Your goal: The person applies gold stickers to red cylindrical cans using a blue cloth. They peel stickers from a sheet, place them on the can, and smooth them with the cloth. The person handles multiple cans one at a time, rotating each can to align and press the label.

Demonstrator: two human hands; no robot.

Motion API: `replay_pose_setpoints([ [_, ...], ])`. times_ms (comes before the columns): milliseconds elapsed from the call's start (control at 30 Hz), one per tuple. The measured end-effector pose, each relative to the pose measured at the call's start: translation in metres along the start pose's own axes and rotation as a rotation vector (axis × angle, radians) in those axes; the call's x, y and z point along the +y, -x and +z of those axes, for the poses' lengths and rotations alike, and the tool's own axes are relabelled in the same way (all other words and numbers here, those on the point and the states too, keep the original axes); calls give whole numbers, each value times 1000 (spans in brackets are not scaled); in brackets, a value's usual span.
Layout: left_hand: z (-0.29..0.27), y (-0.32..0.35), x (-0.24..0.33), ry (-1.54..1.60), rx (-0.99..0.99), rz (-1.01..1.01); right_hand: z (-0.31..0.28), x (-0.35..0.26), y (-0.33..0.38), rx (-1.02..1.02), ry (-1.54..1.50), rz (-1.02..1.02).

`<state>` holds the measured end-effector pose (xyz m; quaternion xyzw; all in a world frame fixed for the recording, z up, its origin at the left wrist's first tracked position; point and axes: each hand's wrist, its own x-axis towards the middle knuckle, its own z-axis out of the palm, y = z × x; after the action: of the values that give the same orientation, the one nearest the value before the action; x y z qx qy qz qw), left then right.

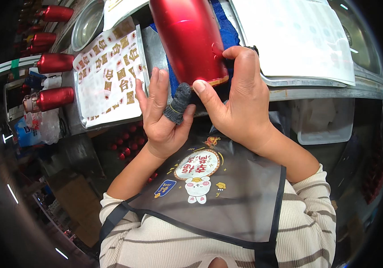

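A glossy red metallic bottle (189, 38) lies over blue cloth (228, 22), its far end cut off by the frame's top edge. Its near end has a thin golden-tan rim (220, 81). My right hand (245, 96) grips this end, the thumb at the rim and the bent index finger against the right side, where a reddish reflection shows. My left hand (162, 120) is open beside the rim, fingers spread. A dark grey knitted finger sleeve (179, 103) covers its index finger, whose tip is at or very near the bottle's near end.
At left lies a tray (84, 118) with a sheet of gold-and-white printed labels (111, 76). Several red bottles (55, 98) lie beyond it, near a metal bowl (88, 27). White sheets (298, 40) cover a tray at right, above a translucent bin (325, 129).
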<state>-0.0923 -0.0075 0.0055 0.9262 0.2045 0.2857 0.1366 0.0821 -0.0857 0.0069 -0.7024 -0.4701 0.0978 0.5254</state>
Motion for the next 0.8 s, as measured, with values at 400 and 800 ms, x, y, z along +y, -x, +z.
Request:
replay_pose_setpoints([
  [400, -7, -5, -1, 36, 9, 9, -4, -8, 1, -83, -85, 28],
  [800, -7, -7, 2, 8, -17, 3, -8, 2, 2, -130, -201, 112],
])
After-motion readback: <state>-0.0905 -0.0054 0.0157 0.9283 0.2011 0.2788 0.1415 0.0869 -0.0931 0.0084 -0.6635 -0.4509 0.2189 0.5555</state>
